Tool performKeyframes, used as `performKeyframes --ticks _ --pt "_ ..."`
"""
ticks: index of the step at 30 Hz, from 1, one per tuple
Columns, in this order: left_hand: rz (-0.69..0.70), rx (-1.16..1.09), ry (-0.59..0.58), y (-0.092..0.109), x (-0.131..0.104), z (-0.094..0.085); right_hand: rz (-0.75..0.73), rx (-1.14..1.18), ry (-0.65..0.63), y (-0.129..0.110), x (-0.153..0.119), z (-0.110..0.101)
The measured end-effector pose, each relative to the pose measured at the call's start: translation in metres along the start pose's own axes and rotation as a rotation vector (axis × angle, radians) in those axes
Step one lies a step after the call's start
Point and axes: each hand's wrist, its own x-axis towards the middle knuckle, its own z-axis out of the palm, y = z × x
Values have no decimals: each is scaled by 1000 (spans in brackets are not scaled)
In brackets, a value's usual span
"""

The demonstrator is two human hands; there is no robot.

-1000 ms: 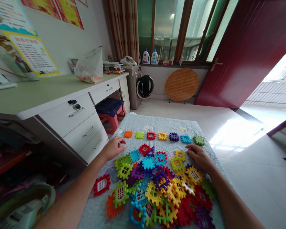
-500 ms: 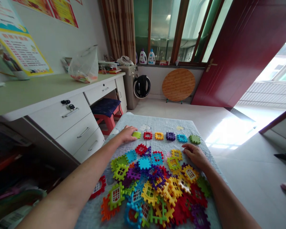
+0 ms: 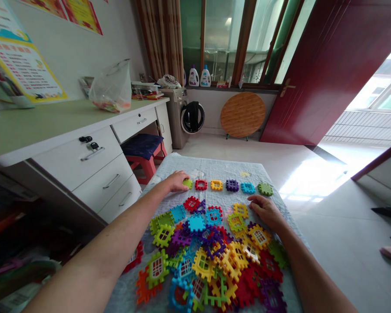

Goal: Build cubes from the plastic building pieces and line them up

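Note:
At the left end of a row of plastic interlocking building blocks, my left hand (image 3: 177, 181) has its fingers closed on a light green block (image 3: 188, 184), which it partly covers. The row continues with a red block (image 3: 201, 184), a yellow block (image 3: 216, 185), a purple block (image 3: 232, 185), a blue block (image 3: 248, 188) and a green block (image 3: 265, 189). My right hand (image 3: 263, 208) rests on the cloth below the row's right end, fingers loosely bent and apart, holding nothing visible. Closest to it lies a loose yellow block (image 3: 240, 211).
A heap of mixed building blocks (image 3: 204, 264) covers the near part of the cloth-covered table (image 3: 215, 165). Left of it stand a desk (image 3: 58, 124) and a stool (image 3: 142, 148). Beyond are a washing machine (image 3: 176, 115), a round wooden tabletop (image 3: 243, 115) and a red door (image 3: 326, 74).
My left hand's fingers have edged over the light green block, hiding more of it. My right hand stays nearly in place. The whole view has shifted slightly.

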Motion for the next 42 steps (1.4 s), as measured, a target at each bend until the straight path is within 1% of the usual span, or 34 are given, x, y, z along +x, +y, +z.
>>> performKeyframes --ticks 8,13,19,21,24,28,30,36,42 --pt "-8 14 -59 1 1 -5 -9 0 9 0 0 0" --pt "39 28 -28 -2 5 -6 -3 9 4 2 0 1" --pt "71 -9 -12 -7 7 1 -11 -13 5 3 1 0" --pt "56 -30 -16 -11 5 0 -10 -14 4 3 1 0" --pt "-3 -45 -26 -18 -3 -6 -13 -20 8 4 1 1" --pt "-98 -32 -91 -30 -17 -18 -5 -21 8 4 1 1" --pt "-120 -26 -124 -33 -20 -21 -3 -24 9 4 1 1" --pt "-105 -39 -156 -35 -21 -21 5 -18 0 2 0 0" --pt "-67 -38 -91 -29 -19 -21 10 -15 0 2 0 1"
